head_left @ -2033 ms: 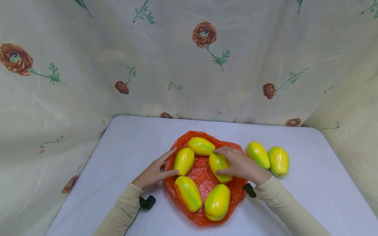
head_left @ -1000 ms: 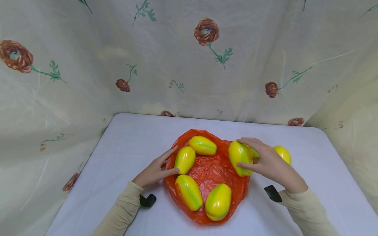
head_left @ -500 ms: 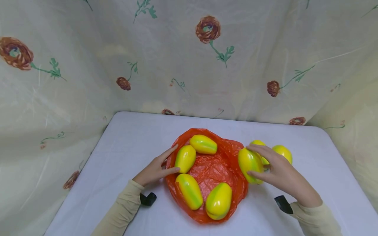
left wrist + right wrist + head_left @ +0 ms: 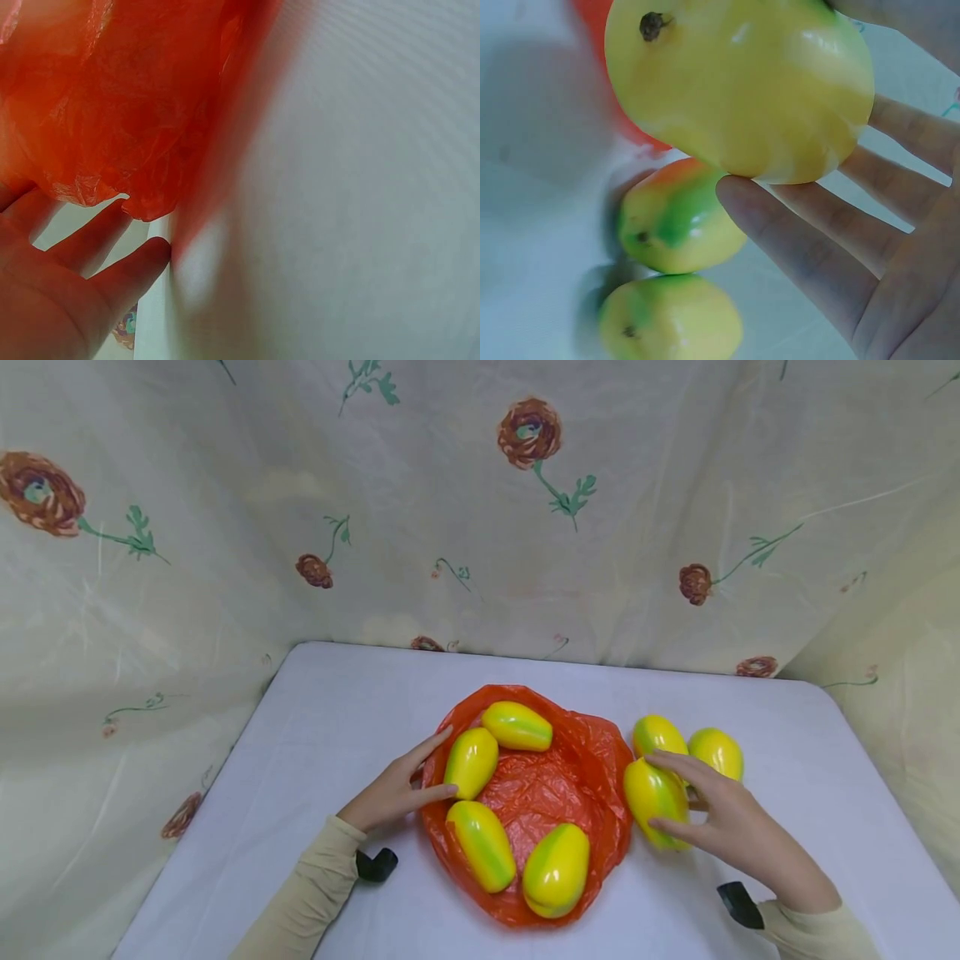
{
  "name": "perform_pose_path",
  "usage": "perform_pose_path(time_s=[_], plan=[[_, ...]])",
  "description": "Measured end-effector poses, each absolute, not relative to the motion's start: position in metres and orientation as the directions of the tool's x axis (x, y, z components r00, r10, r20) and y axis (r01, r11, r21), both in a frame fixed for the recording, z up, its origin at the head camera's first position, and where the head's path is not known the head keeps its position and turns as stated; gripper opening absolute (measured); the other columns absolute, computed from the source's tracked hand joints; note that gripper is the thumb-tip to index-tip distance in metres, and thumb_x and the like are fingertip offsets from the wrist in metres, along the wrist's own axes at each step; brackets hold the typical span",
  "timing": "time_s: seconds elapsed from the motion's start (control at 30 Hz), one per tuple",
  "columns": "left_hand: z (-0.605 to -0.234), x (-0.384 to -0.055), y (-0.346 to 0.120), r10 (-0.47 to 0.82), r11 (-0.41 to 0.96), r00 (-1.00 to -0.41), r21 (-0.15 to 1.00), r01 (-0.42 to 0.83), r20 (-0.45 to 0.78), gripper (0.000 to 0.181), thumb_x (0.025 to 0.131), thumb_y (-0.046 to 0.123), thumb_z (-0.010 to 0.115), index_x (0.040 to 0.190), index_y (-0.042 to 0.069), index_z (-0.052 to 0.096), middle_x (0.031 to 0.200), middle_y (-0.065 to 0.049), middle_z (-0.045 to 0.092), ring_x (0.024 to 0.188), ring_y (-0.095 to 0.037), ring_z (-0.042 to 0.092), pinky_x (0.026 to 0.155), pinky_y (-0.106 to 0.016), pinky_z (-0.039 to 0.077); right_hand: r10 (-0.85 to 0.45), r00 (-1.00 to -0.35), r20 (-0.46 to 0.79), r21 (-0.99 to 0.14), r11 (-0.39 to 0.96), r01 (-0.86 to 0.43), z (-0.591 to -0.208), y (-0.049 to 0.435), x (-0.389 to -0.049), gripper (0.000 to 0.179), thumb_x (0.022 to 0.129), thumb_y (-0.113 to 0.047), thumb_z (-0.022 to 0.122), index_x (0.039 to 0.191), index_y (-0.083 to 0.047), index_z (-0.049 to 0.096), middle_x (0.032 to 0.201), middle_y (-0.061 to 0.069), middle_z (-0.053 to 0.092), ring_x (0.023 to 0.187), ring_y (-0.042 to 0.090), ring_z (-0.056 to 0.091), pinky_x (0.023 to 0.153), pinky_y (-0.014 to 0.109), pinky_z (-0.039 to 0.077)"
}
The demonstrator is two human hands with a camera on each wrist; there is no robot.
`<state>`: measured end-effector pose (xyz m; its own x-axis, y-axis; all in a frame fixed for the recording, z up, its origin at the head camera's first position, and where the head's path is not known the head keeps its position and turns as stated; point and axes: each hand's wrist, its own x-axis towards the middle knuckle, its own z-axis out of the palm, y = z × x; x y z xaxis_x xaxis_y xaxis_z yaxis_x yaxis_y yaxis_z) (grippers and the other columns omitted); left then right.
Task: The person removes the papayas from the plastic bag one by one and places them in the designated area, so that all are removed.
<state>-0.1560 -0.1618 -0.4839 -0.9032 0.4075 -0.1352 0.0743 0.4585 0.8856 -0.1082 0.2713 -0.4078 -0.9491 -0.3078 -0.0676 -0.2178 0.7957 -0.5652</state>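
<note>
A red plastic bag point(image 4: 536, 793), opened wide on the table, has several yellow-green mangoes inside, among them one mango point(image 4: 555, 871) near its front. My left hand point(image 4: 397, 789) rests at the bag's left side with its fingers spread; the thumb lies over the rim beside a mango point(image 4: 471, 764). In the left wrist view, straight fingers point(image 4: 131, 274) touch the outside of the bag. My right hand point(image 4: 720, 810) grips another mango point(image 4: 655, 802) just right of the bag. The right wrist view shows that mango's stem end point(image 4: 735, 82) large between thumb and fingers.
Behind the right hand lie two loose mangoes, one mango point(image 4: 658, 735) by the bag and a second mango point(image 4: 717, 752) farther right. The table point(image 4: 360, 710) has a white cover. A floral curtain point(image 4: 420, 485) hangs along its back and sides.
My right hand has lifted a mango out of the bag's right side and carried it right and toward me, past the rim. The left hand has stayed in place.
</note>
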Motion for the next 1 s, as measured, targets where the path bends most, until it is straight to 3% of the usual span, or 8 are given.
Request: perform_pose_path(time_s=[1.0], plan=[[-0.488,-0.157,-0.162,0.403,0.47,-0.903,0.88,0.069,-0.145,0.086,0.093,0.048,0.075,0.163,0.038,0.027,0.171,-0.001,0.028,0.151,-0.029,0.04,0.117,-0.049,0.046,-0.31,-0.948,-0.077,-0.6,0.773,-0.204,-0.444,0.282,-0.102,0.08,0.081,-0.033,0.089,0.149,-0.011,0.052,0.153,0.02,0.052,0.13,0.047,0.056,0.081,0.05,0.065]])
